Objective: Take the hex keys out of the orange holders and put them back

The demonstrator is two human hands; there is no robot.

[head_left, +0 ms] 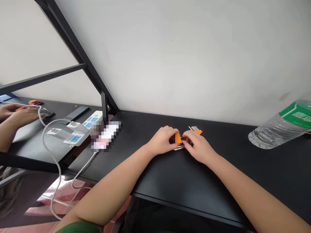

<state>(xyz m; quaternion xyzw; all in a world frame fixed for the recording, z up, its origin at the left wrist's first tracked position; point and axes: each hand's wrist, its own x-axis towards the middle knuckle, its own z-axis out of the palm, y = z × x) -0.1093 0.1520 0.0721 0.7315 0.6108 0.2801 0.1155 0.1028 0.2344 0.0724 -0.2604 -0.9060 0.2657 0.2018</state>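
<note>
My left hand (163, 141) is closed on a small orange plastic holder (178, 138), gripping it between thumb and fingers. Short dark tips show along the holder's right side. Close against it, my right hand (199, 148) is closed with thumb and fingertips drawn together; what they pinch, if anything, is too small to make out. Under the fingertips, a few thin metal rods (179, 148) lie on the black table (170, 178). Just beyond my right hand is a second orange piece (199, 132), partly hidden, with several thin metal rods (193, 128) beside it.
A clear water bottle (269, 131) with a green label lies tilted at the right. On the left are a blurred-out phone (106, 136), a white power strip (85, 127) with cables, and a black metal frame (93, 77). Another person's hands (23, 118) work beyond it.
</note>
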